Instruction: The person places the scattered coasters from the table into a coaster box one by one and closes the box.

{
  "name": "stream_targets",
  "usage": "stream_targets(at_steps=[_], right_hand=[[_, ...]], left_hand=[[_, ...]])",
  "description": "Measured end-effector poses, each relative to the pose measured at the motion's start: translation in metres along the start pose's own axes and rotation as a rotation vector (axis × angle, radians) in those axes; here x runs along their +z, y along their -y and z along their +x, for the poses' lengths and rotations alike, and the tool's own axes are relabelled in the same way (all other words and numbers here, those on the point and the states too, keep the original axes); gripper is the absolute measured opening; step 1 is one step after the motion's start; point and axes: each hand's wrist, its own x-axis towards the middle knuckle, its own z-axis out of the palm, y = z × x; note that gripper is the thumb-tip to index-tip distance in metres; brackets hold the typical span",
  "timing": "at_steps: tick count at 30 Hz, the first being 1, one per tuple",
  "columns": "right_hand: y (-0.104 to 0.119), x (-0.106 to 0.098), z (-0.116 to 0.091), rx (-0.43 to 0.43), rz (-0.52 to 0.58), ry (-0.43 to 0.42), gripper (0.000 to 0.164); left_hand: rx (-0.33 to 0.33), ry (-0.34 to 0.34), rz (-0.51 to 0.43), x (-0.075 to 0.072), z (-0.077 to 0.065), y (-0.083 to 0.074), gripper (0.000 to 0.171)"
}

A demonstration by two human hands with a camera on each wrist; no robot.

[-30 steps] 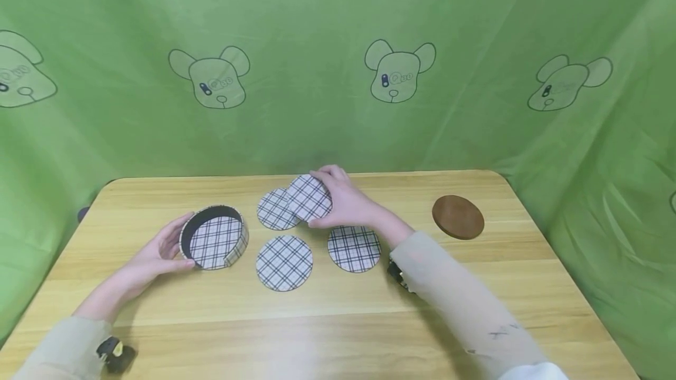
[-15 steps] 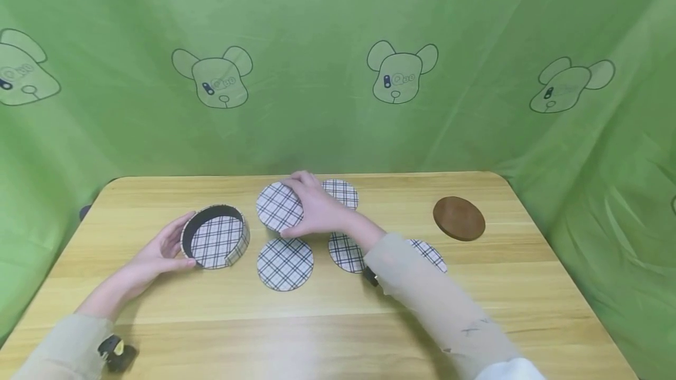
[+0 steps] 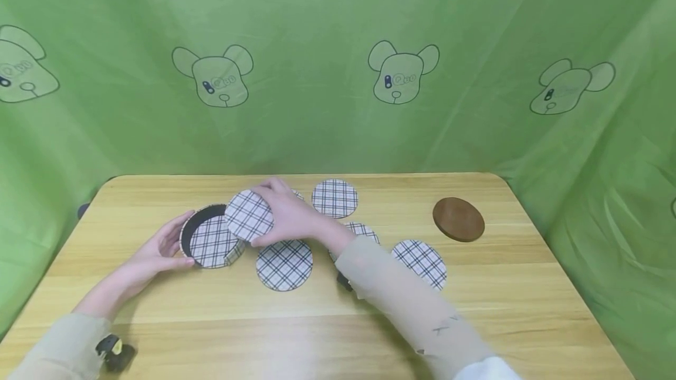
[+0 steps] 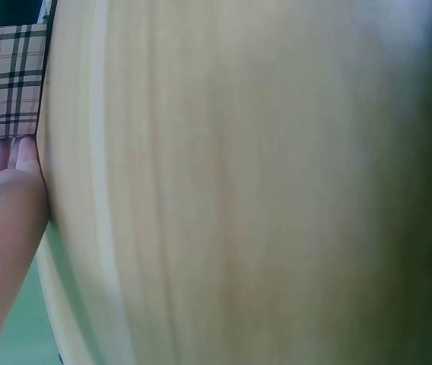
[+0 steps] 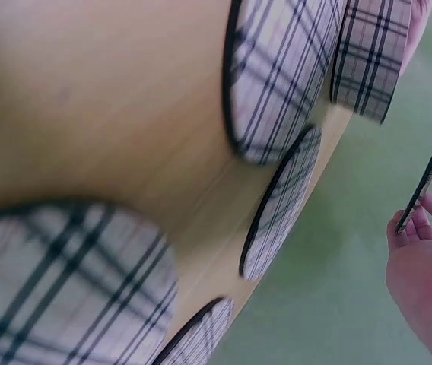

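Note:
My left hand point(image 3: 153, 255) holds a round, low-walled coaster holder point(image 3: 199, 223) at the table's left, thumb in front and fingers round the far side. A plaid disc shows on its floor; its plaid outer wall point(image 4: 7, 84) fills the corner of the left wrist view. Slightly above the table, my right hand point(image 3: 293, 216) pinches a round plaid coaster point(image 3: 248, 216) by its edge. That coaster overlaps the holder's right side in the head view. Seen nearly edge-on in the right wrist view, the held coaster point(image 5: 431, 167) is apart from the table.
Several plaid coasters lie flat, including a front one point(image 3: 284, 267), a back one point(image 3: 335, 198) and a right one point(image 3: 421, 261); two are partly hidden by my right hand and arm. A brown disc point(image 3: 458, 219) lies far right. Green cloth point(image 3: 317, 122) hangs behind the table.
My right hand has carried the coaster leftward from the back middle to beside the holder. The coaster at the right is uncovered by the arm. My left hand and the holder stay put.

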Motion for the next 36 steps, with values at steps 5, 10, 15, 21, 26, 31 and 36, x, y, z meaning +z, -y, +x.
stream_targets(at_steps=[5,10,15,21,26,31,36], right_hand=[[0.013,0.010,0.009,-0.024,-0.059,0.019,0.116],[0.025,0.020,0.018,-0.045,-0.123,0.034,0.117],[0.035,0.030,0.027,-0.048,-0.176,0.052,0.116],[0.045,0.037,0.035,-0.034,-0.254,0.073,0.114],[0.049,0.044,0.040,-0.035,-0.314,0.068,0.112],[0.051,0.052,0.044,-0.017,-0.363,0.067,0.114],[0.056,0.055,0.046,0.001,-0.404,0.066,0.117]], left_hand=[[-0.011,0.003,-0.003,-0.001,0.000,0.000,0.105],[-0.011,0.003,-0.010,-0.001,0.000,0.001,0.104],[-0.023,-0.002,-0.001,-0.002,-0.001,0.001,0.105],[-0.010,0.003,-0.004,-0.002,0.000,0.002,0.104],[0.001,0.005,-0.003,-0.002,0.001,0.003,0.104],[-0.007,0.001,-0.001,-0.002,0.001,0.003,0.105],[-0.007,0.003,-0.003,-0.002,0.000,0.003,0.105]])
